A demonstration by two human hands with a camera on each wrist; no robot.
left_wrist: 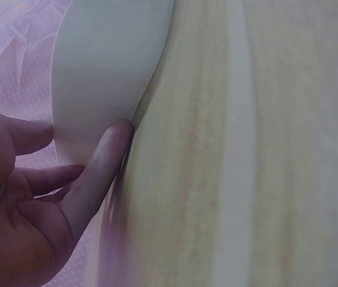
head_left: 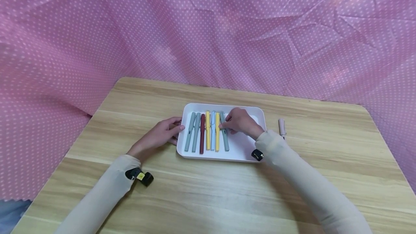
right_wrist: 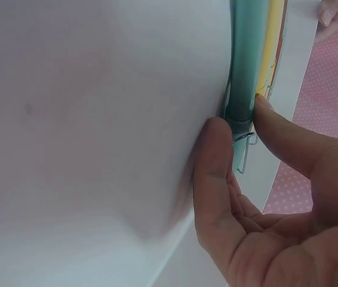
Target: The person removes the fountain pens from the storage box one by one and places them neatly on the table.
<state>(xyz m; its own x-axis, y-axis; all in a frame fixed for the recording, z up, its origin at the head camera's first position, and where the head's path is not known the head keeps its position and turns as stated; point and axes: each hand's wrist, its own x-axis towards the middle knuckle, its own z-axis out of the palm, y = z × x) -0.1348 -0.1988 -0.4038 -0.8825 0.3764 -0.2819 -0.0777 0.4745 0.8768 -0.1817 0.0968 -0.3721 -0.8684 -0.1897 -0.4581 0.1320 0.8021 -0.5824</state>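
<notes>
A white tray [head_left: 240,154] lies on the table with a row of capped pens in it. From the left come two grey-green pens [head_left: 190,133], a dark red pen [head_left: 202,134], a yellow pen [head_left: 208,133], a light blue pen [head_left: 212,133] and another yellow pen [head_left: 217,136]. At the row's right end, my right hand [head_left: 242,122] pinches a grey-green pen [right_wrist: 243,78] between thumb and forefinger, near its clip. My left hand [head_left: 159,133] holds the tray's left side, thumb at the rim and a finger [left_wrist: 100,161] along the wall's lower edge.
A pale pinkish pen [head_left: 282,127] lies on the wooden table [head_left: 208,198] to the right of the tray, close to my right sleeve. A pink dotted curtain [head_left: 208,39] hangs behind the table and along its sides.
</notes>
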